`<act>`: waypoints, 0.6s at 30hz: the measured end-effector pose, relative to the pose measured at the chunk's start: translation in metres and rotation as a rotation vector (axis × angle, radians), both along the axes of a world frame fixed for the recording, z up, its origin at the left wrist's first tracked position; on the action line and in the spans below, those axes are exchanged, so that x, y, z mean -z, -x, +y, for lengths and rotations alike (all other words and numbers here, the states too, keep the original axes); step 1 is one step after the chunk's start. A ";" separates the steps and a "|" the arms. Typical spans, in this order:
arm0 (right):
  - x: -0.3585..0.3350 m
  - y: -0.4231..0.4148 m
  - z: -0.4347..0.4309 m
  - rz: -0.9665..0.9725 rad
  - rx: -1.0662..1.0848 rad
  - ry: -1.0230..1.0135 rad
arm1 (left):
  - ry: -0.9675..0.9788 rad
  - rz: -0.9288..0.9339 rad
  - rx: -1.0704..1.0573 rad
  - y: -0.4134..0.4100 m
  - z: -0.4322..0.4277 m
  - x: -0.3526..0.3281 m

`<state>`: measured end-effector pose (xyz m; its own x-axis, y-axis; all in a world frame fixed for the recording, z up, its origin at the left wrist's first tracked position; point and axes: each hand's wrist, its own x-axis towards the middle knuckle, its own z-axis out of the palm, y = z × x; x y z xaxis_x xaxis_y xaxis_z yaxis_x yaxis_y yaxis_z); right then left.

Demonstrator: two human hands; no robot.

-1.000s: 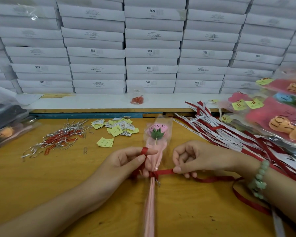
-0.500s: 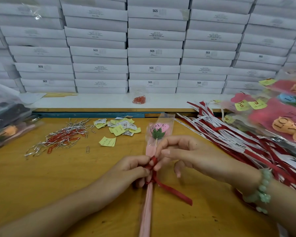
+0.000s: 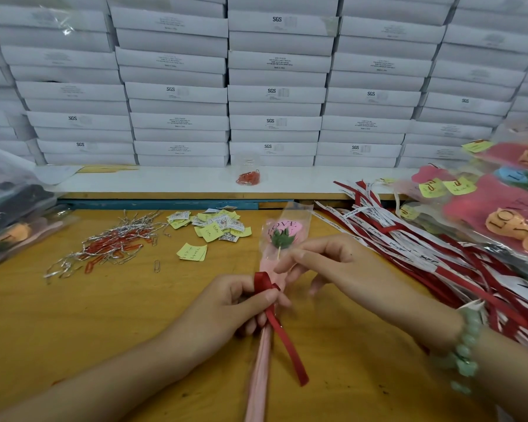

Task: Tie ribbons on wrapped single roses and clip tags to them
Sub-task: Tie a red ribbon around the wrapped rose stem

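Note:
A wrapped single rose (image 3: 282,236) with a pink "LOVE YOU" head and a long pink sleeve lies lengthwise on the wooden table (image 3: 73,324). A dark red ribbon (image 3: 282,339) is wound around its stem, with a small loop at the top and one tail trailing toward me. My left hand (image 3: 238,303) grips the stem and pinches the ribbon loop. My right hand (image 3: 326,263) sits just right of the loop, fingers curled, pinching the wrap beside the ribbon; its fingertips are blurred.
Yellow and printed tags (image 3: 214,228) and silver twist ties with red paper clips (image 3: 110,245) lie at the left. A pile of red and white ribbons (image 3: 424,254) and bagged roses (image 3: 500,208) fill the right. Stacked white boxes (image 3: 275,86) stand behind; a bag of red clips (image 3: 248,177) sits on the ledge.
My right hand let go of the long ribbon end and moved up next to the loop. The ribbon tail now hangs down along the stem, and the loop has grown.

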<state>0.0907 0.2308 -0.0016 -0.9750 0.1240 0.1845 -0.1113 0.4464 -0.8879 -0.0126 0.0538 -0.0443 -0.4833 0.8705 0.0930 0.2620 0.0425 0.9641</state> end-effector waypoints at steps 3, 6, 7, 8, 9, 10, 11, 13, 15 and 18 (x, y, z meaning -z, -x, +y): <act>0.003 0.000 0.000 -0.021 0.024 -0.028 | -0.006 -0.016 0.000 0.000 0.000 0.001; 0.005 0.001 0.000 -0.051 0.020 -0.052 | -0.011 -0.023 0.006 0.000 0.000 0.001; 0.005 0.001 -0.001 -0.058 0.017 -0.060 | -0.010 -0.021 0.005 0.000 0.000 0.000; 0.006 0.002 -0.001 -0.062 0.013 -0.063 | -0.007 -0.017 0.004 -0.001 0.000 0.000; 0.006 0.002 -0.001 -0.064 0.009 -0.061 | -0.003 -0.014 0.003 -0.001 -0.001 0.000; 0.007 0.002 0.000 -0.064 0.005 -0.056 | 0.001 -0.013 0.002 -0.001 -0.001 -0.001; 0.008 0.002 0.000 -0.062 0.001 -0.051 | 0.003 -0.013 0.001 -0.001 -0.001 -0.001; 0.009 0.002 0.000 -0.051 -0.013 -0.051 | 0.002 -0.017 -0.001 -0.002 -0.001 -0.002; 0.010 0.002 0.000 -0.039 -0.040 -0.071 | -0.003 -0.019 0.000 -0.002 -0.001 -0.002; 0.012 0.002 0.001 -0.036 -0.056 -0.128 | -0.009 -0.035 -0.015 -0.002 0.000 -0.001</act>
